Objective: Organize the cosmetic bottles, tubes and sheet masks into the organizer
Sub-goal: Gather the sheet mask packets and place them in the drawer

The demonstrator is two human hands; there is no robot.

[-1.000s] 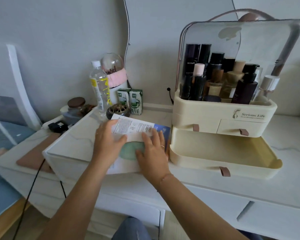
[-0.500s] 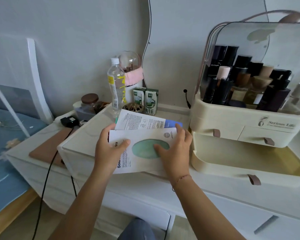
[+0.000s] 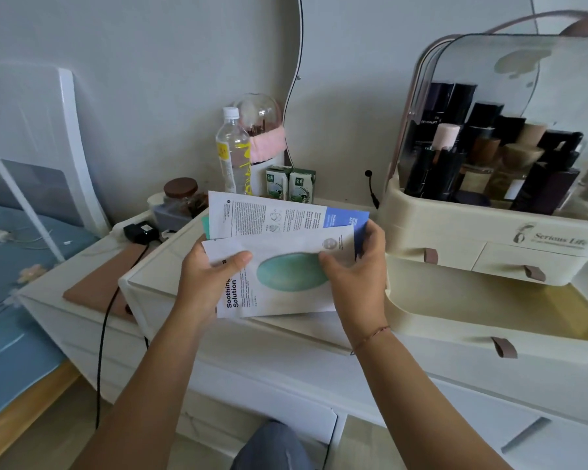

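Observation:
I hold a stack of sheet masks lifted above the white dresser top, fanned slightly. The front one is white with a green oval and reads "Soothing Solution"; behind it a white and blue one shows its printed back. My left hand grips the stack's left edge, my right hand its right edge. Just to the right stands the cream organizer, its top full of dark cosmetic bottles under a raised clear lid. Its large bottom drawer is pulled out and looks bare inside.
Behind the masks stand a water bottle, two small green cartons, a brown-lidded jar and a glass dome with pink band. A black charger and cable lie at left. A bed is far left.
Both hands have lifted the sheet masks off the dresser top and brought them closer to me. The view has shifted left, so the organizer sits further right.

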